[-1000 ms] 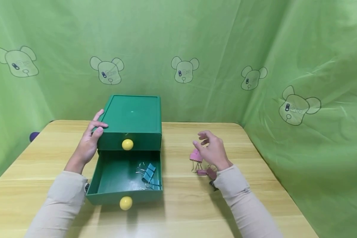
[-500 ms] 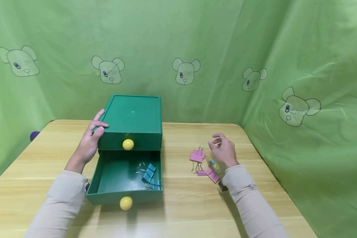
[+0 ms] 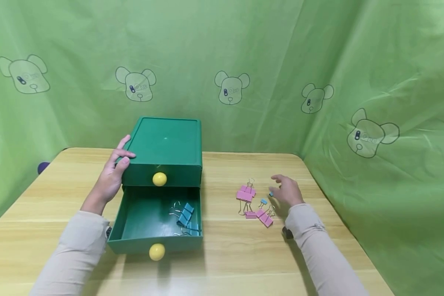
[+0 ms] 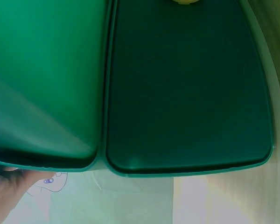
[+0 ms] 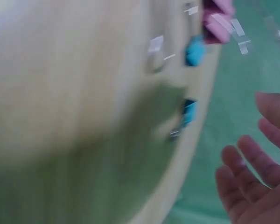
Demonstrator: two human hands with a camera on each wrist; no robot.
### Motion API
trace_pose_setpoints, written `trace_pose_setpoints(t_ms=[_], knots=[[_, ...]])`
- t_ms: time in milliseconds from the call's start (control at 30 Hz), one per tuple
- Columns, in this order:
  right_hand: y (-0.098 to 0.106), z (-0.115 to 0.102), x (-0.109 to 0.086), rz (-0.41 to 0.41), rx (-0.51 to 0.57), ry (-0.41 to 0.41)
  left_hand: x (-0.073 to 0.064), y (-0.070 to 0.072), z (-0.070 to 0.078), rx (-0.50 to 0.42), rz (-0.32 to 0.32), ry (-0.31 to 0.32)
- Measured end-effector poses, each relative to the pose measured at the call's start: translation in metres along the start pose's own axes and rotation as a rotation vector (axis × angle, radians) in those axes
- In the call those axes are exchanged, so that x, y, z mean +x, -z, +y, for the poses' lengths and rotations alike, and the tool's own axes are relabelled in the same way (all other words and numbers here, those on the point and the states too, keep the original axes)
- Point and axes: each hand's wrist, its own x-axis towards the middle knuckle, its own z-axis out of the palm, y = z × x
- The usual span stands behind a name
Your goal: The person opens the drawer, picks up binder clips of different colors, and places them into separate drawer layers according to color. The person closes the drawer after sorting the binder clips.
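Wooden tabletop suits low pinching of the nearer blue clip — right hand spread, left hand splayed on cabinet.

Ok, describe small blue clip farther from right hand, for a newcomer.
Right of the green drawer box in the head view, pink clips lie on the table. Beside them is the small blue clip, its wire handles toward the wearer. Blue sets it off from the pink clips; the other small blue clip lies nearer the right hand.

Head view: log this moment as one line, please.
left grip on green cabinet; right grip near small blue clips; lower drawer pulled out, larger blue clips inside
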Motion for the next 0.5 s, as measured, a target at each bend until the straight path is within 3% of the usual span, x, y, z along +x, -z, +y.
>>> trace_pose_setpoints(t_ms=[200,500], knots=[[-0.011,0.019,0.005,-0.150,-0.165,0.032,-0.002,0.000,-0.001,0.002,0.008,-0.001],[-0.014,0.021,0.012,-0.221,-0.392,0.120,-0.005,-0.002,-0.002,0.026,0.010,0.004]])
